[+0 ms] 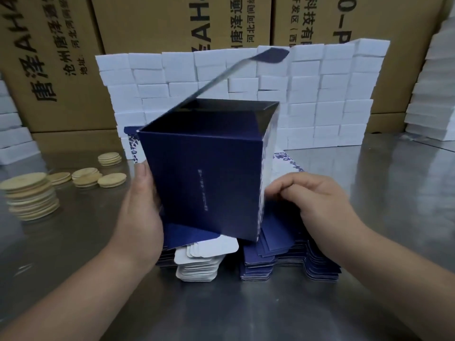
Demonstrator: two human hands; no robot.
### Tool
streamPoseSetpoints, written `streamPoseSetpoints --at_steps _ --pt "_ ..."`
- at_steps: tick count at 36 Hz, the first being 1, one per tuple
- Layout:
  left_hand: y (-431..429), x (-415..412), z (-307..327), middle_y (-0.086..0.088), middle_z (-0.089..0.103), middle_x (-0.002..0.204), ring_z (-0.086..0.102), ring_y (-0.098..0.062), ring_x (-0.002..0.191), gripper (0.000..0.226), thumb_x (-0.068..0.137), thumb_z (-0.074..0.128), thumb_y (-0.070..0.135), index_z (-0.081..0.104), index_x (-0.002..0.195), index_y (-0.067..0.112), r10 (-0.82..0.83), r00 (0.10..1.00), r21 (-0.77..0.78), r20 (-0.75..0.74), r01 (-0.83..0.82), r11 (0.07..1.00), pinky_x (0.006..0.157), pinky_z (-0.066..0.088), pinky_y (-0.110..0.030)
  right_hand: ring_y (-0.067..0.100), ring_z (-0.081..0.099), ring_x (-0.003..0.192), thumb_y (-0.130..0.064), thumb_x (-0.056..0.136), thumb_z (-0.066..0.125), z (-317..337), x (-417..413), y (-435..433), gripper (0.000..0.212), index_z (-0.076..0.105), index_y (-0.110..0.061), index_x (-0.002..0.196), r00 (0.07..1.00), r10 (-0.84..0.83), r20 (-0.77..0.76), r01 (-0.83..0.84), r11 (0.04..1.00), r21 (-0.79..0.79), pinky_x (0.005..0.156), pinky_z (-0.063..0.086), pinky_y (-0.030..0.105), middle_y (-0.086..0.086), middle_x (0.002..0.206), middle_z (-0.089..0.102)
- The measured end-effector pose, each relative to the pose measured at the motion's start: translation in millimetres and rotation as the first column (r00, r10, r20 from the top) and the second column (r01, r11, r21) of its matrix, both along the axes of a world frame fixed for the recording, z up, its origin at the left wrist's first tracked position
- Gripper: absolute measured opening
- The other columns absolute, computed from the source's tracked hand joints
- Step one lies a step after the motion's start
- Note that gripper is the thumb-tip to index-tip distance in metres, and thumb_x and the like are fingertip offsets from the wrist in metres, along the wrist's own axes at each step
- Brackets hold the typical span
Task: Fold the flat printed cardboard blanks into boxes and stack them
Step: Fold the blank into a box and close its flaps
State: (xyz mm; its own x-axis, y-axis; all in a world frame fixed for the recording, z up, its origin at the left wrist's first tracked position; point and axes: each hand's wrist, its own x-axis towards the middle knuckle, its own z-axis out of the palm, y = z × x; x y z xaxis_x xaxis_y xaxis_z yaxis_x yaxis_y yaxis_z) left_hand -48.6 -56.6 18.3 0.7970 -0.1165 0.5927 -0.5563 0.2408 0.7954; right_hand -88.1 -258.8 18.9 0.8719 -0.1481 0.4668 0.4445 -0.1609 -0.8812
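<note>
Now box (204,180) upright, mouth up — left grip (140,212) clasps left wall; right grip (317,200) curled at right edge, hold unclear.

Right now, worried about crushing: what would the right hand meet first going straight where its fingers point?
The right hand would likely meet the box on its patterned right side; maybe touching.

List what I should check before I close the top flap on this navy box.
1. Shape of the navy box: ok, four walls stand open.
2. Hold of the left hand on the left wall: ok.
3. Grip of the right hand at the right edge: cannot tell, blurred.
4. The top flap free: ok, raised above the opening.
5. Bottom closed: cannot tell, hidden.
</note>
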Motion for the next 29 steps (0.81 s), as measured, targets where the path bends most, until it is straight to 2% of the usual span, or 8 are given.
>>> streamPoseSetpoints --at_steps 4,7,9,13,17,22,25,29 --pt "4.4 3.4 -2.8 0.031 0.061 0.107 0.054 0.01 0.105 0.045 0.072 0.046 0.056 0.05 0.113 0.037 0.104 0.992 0.157 0.074 -0.115 0.981 0.084 0.041 -0.008 -0.002 0.06 0.095 -0.009 0.082 0.066 -3.0 6.4 -4.2 0.023 0.065 -0.03 0.091 0.997 -0.066 0.026 0.065 0.996 0.053 0.076 0.045 0.014 -0.016 0.099 0.067" --pt "2.9 4.2 -1.9 0.039 0.054 0.111 0.049 0.017 0.105 0.049 0.075 0.058 0.047 0.04 0.12 0.041 0.297 0.946 0.287 0.132 -0.323 0.902 0.084 0.036 -0.003 -0.002 0.047 0.121 -0.017 0.079 0.074 -4.4 9.2 -7.1 0.054 0.045 -0.034 0.121 0.999 -0.042 -0.021 0.043 0.997 0.064 0.095 0.038 0.02 -0.016 0.13 0.052" --pt "2.6 4.7 -3.9 0.025 0.045 0.129 0.043 0.014 0.113 0.062 0.082 0.064 0.038 0.032 0.134 0.035 0.437 0.882 0.318 0.175 -0.47 0.823 0.092 0.032 -0.009 -0.007 0.046 0.12 -0.017 0.079 0.073 -4.9 8.9 -6.0 0.068 0.035 -0.036 0.132 0.998 0.012 -0.054 -0.01 0.999 0.037 0.095 0.039 0.018 -0.021 0.129 0.048" --pt "4.8 4.0 -0.1 0.013 0.046 0.12 0.046 0.016 0.098 0.045 0.083 0.061 0.024 0.035 0.112 0.046 0.574 0.764 0.299 0.293 -0.644 0.704 0.079 0.032 -0.004 -0.011 0.06 0.086 -0.009 0.085 0.062 -3.0 8.4 -7.0 0.044 0.045 -0.031 0.119 0.999 -0.022 -0.026 0.023 0.997 0.074 0.072 0.044 0.003 -0.017 0.097 0.062" --pt "5.0 4.5 1.0 0.026 0.054 0.097 0.05 0.016 0.087 0.023 0.089 0.054 0.027 0.047 0.092 0.049 0.558 0.775 0.338 0.296 -0.632 0.698 0.069 0.033 -0.005 -0.004 0.057 0.07 -0.003 0.086 0.059 -2.7 6.0 -4.4 0.035 0.055 -0.034 0.1 0.999 0.037 0.002 -0.037 0.999 0.028 0.07 0.042 0.005 -0.017 0.068 0.057" --pt "4.5 3.3 1.6 0.038 0.062 0.075 0.058 0.018 0.078 0.033 0.1 0.035 0.032 0.062 0.083 0.041 0.504 0.859 0.246 0.087 -0.509 0.825 0.063 0.048 -0.013 0.008 0.056 0.077 -0.001 0.086 0.059 -4.9 4.2 -3.2 0.029 0.068 -0.028 0.09 0.999 0.05 0.012 -0.05 0.999 -0.015 0.077 0.044 0.024 -0.007 0.077 0.062" --pt "2.9 1.2 1.1 0.033 0.067 0.081 0.059 0.018 0.084 0.039 0.096 0.024 0.049 0.06 0.095 0.034 0.271 0.96 0.082 -0.067 -0.266 0.961 0.062 0.043 0.0 0.0 0.06 0.072 0.003 0.086 0.058 -2.6 1.5 -2.6 0.036 0.07 -0.03 0.077 0.998 0.052 0.037 -0.051 0.998 -0.028 0.071 0.046 0.011 -0.014 0.073 0.067" --pt "2.6 0.4 0.2 0.026 0.064 0.099 0.054 0.02 0.092 0.022 0.09 0.049 0.048 0.054 0.107 0.035 0.328 0.945 0.249 -0.01 -0.315 0.916 0.076 0.04 -0.006 -0.002 0.061 0.086 0.001 0.086 0.06 -3.0 -2.3 -0.1 0.04 0.069 -0.038 0.08 0.998 0.062 0.027 -0.054 0.97 -0.236 0.078 0.044 0.008 -0.013 0.089 0.071"
